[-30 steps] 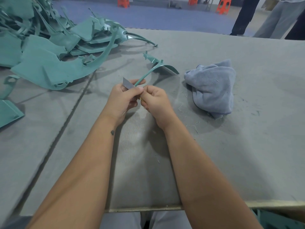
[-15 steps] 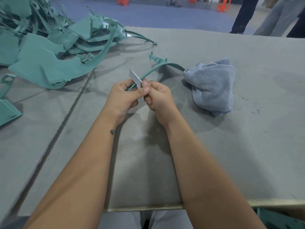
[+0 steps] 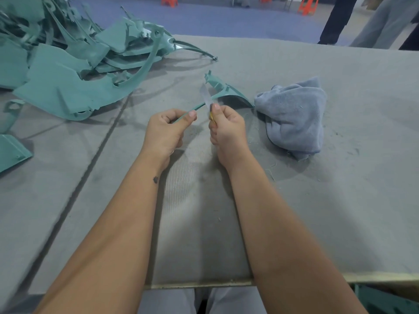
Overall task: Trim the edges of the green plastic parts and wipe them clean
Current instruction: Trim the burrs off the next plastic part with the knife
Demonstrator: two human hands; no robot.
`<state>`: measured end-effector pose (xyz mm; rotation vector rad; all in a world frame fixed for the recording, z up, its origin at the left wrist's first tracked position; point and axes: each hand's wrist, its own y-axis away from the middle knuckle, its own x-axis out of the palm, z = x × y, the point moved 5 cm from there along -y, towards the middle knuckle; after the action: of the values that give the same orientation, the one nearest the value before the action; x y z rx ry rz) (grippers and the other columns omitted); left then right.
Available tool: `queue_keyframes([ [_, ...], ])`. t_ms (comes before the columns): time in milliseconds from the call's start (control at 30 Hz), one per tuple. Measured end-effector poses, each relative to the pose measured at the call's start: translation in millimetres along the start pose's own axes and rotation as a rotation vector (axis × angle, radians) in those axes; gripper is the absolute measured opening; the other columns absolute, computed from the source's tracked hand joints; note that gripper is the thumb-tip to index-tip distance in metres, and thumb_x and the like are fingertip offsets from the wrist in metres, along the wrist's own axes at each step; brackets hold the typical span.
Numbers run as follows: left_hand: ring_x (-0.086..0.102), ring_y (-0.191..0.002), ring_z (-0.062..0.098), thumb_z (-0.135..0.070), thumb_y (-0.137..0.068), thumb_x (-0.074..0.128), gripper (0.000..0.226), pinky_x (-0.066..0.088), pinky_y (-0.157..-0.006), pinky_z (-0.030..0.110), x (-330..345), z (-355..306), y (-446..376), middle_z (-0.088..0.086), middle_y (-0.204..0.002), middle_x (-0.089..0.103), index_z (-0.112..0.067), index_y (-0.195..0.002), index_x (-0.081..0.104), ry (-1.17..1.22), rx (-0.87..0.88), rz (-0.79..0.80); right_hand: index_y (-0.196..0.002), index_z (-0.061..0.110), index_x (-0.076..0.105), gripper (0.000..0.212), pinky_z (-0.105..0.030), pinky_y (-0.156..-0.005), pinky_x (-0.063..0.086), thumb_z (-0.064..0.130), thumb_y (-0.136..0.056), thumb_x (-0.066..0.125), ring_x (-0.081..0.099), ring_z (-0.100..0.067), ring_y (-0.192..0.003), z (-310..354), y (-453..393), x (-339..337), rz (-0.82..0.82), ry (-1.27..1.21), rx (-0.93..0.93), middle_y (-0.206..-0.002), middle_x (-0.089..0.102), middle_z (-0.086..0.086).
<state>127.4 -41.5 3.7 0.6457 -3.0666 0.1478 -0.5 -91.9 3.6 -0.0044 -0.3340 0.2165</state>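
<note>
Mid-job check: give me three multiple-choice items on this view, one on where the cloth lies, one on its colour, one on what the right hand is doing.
1. Where is the cloth?
A. right of both hands
B. on the pile of green parts
C. in the left hand

2. What colour is the cloth?
A. orange
B. grey-blue
C. white

3. What is the right hand doing?
A. lying flat and open
B. holding a blade against the green part
C. wiping with the cloth

A: it lies on the table, right of the hands.
B: grey-blue pile fabric.
B: the blade crosses the green part, which the left hand grips.
</note>
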Motion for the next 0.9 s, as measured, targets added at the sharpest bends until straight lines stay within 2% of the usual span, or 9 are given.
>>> queue_keyframes([
  [100,0.037,-0.047,0.004,-0.025,-0.089,0.068,0.015,0.031,-0.047,0.020,-4.0,-5.6,1.8,-0.014,-0.051,0.045,-0.020,-0.075,0.069,-0.163,0.107,-0.033,-0.067,0.015,0.045,0.034,-0.017,-0.037,0.024,0.017,-0.100,0.047,0.028,-0.004,-0.040,-2.6,-1.5,-0.9,-0.036,-0.024,0.020,-0.056,0.037,0.001],
  [167,0.052,-0.068,0.004,-0.026,-0.086,0.071,0.012,0.042,-0.064,0.019,-6.4,-12.1,2.7,-0.009,-0.073,0.059,-0.023,-0.075,0.070,-0.402,0.252,-0.087,-0.068,0.014,0.044,0.033,-0.018,-0.038,0.025,0.018,-0.100,0.048,0.029,-0.005,-0.041,-4.1,-2.4,-1.0,-0.017,0.011,0.003,-0.056,0.036,0.000],
  [233,0.057,-0.082,0.010,-0.026,-0.087,0.069,0.009,0.045,-0.075,0.026,-3.8,-16.6,4.0,-0.002,-0.087,0.062,-0.021,-0.080,0.072,-0.621,0.350,-0.096,-0.067,0.014,0.045,0.033,-0.017,-0.039,0.026,0.018,-0.100,0.049,0.030,-0.004,-0.040,-5.0,-3.2,0.1,0.024,0.069,-0.020,-0.052,0.037,0.000],
  [367,0.062,-0.084,0.027,-0.021,-0.097,0.045,0.022,0.050,-0.077,0.041,9.5,-8.2,4.3,0.006,-0.090,0.067,-0.020,-0.113,0.059,-0.760,0.306,0.043,-0.069,0.009,0.051,0.030,-0.014,-0.041,0.028,0.015,-0.098,0.051,0.033,-0.002,-0.038,-6.7,-3.5,5.0,0.076,0.228,-0.077,-0.044,0.040,0.006],
  [467,0.062,-0.087,0.028,-0.015,-0.099,0.038,0.024,0.048,-0.079,0.043,9.2,-12.4,4.7,0.002,-0.095,0.068,-0.014,-0.113,0.057,-0.811,0.356,-0.010,-0.078,0.006,0.061,0.025,-0.012,-0.039,0.026,0.012,-0.099,0.049,0.031,0.000,-0.038,-6.2,-1.6,8.0,0.133,0.173,-0.077,-0.044,0.038,0.006],
  [567,0.061,-0.089,0.023,-0.015,-0.101,0.035,0.024,0.046,-0.079,0.038,0.3,-17.6,3.1,-0.008,-0.093,0.064,-0.013,-0.108,0.058,-0.745,0.348,-0.104,-0.082,0.009,0.065,0.025,-0.011,-0.039,0.026,0.011,-0.099,0.047,0.030,0.000,-0.038,-4.2,0.7,10.8,0.188,0.129,-0.071,-0.046,0.038,0.005],
  [700,0.045,-0.058,0.014,-0.016,-0.096,0.036,0.022,0.038,-0.060,0.036,4.3,-9.7,1.7,-0.007,-0.064,0.052,-0.013,-0.087,0.056,-0.480,0.189,0.002,-0.078,0.009,0.061,0.025,-0.011,-0.039,0.026,0.010,-0.099,0.048,0.031,-0.001,-0.039,-4.0,2.9,13.8,0.226,0.170,-0.060,-0.044,0.038,0.008],
  [833,0.032,-0.044,0.006,-0.021,-0.085,0.048,0.033,0.026,-0.043,0.023,9.6,-7.5,3.1,-0.014,-0.049,0.038,-0.030,-0.054,0.056,-0.154,0.024,0.052,-0.072,0.011,0.060,0.028,-0.011,-0.041,0.028,0.010,-0.098,0.049,0.033,-0.001,-0.041,-3.3,2.7,12.2,0.209,0.222,-0.070,-0.045,0.039,0.011],
  [900,0.031,-0.041,0.006,-0.028,-0.088,0.057,0.032,0.024,-0.040,0.020,7.6,-6.8,2.5,-0.013,-0.046,0.037,-0.028,-0.056,0.058,-0.130,0.024,0.034,-0.071,0.010,0.059,0.028,-0.014,-0.045,0.029,0.011,-0.098,0.051,0.034,-0.003,-0.045,-4.3,2.1,12.2,0.170,0.278,-0.091,-0.047,0.039,0.008],
])
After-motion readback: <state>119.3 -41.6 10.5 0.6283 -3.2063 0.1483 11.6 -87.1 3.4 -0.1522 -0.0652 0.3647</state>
